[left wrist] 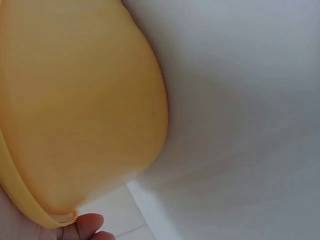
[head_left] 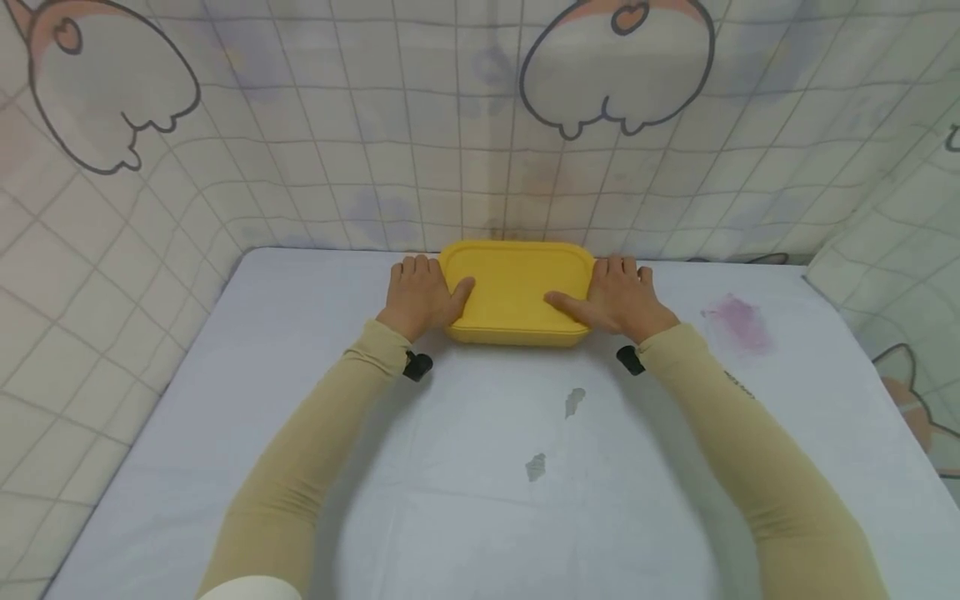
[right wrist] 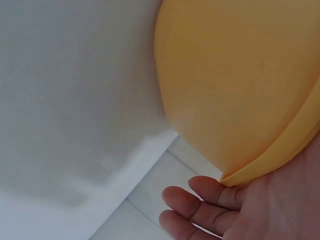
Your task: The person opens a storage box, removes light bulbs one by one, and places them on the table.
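Observation:
At the far edge of the white table, a yellow lidded container [head_left: 517, 287] sits with its flat top up in the head view. My left hand [head_left: 423, 300] holds its left end, the thumb lying over the top. On the opposite end my right hand [head_left: 622, 300] has its thumb over the top as well. In the left wrist view the container's rounded side wall [left wrist: 90, 100] shows, with fingertips [left wrist: 90, 223] curled by the rim. The right wrist view shows bent fingers [right wrist: 202, 200] at the rim, beside the yellow wall [right wrist: 225, 90].
The white table [head_left: 480, 517] carries two small grey patches [head_left: 536, 467] and a pink stain [head_left: 738, 323]. A checked curtain [head_left: 337, 150] with cartoon figures hangs right behind the far edge and along both sides.

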A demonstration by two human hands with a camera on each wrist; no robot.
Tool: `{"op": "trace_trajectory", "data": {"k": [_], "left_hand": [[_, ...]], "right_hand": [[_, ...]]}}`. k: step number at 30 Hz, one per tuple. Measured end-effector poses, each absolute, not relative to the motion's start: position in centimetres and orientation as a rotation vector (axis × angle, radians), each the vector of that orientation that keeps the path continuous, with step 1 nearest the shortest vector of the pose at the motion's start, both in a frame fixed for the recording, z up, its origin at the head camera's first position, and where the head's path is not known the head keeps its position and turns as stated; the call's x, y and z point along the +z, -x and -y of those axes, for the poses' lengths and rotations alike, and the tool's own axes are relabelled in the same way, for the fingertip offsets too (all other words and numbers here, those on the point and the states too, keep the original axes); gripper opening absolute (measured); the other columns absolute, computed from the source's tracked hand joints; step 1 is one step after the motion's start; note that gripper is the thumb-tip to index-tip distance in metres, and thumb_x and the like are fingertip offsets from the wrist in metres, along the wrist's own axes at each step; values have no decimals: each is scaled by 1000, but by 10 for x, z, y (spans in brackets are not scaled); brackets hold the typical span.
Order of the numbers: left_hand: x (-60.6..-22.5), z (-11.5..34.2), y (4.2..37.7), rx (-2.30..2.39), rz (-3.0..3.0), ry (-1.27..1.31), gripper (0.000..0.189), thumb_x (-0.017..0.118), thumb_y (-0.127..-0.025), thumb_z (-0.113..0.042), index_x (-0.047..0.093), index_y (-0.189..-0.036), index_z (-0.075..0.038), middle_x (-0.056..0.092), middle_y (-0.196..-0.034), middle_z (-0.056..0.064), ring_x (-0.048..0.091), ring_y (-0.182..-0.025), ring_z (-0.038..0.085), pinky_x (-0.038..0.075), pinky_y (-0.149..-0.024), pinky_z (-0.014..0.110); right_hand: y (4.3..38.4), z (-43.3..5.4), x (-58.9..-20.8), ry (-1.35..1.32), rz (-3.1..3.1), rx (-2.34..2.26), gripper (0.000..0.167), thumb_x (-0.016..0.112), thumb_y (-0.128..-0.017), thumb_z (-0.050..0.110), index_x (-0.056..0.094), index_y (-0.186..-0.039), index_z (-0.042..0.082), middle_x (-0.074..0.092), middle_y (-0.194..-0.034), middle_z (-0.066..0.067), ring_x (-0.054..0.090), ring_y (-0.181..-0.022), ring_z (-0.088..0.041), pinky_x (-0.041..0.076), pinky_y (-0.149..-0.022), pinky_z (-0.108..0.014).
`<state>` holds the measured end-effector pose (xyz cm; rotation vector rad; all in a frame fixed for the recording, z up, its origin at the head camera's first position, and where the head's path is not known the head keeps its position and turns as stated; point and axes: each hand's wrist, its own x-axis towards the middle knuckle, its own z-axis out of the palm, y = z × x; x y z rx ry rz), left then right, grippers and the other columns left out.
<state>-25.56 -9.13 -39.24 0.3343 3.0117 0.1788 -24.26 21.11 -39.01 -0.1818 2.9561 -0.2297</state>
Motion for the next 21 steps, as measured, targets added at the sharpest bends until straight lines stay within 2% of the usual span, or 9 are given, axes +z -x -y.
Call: {"op": "trace_trajectory", "data": {"k": [4,10,21], "left_hand": [[-397,93,251,194,-3023,-331,80,25,-102,-65,53,-120,8,55,-121,24,47,-122,42,34,-112,54],[-396,94,246,188,-3009,-329,81,25,-102,-65,52,-123,8,54,-123,24,46,-123,41,33,-113,54],[-393,96,231,171,-2984,-328,82,24,-102,-67,52,-121,7,54,-125,25,45,-128,43,32,-115,54]], "right_hand": [[239,-210,-391,192,-2954,-208,115,32,-81,95,47,-127,-10,50,-121,-28,41,-118,-46,33,-101,-63],[233,-210,-390,203,-2955,-198,111,32,-81,95,49,-118,-8,52,-112,-25,42,-109,-42,33,-93,-55],[216,-208,-384,232,-2958,-180,104,34,-82,94,50,-106,-5,51,-102,-20,43,-101,-38,32,-92,-53]]}}
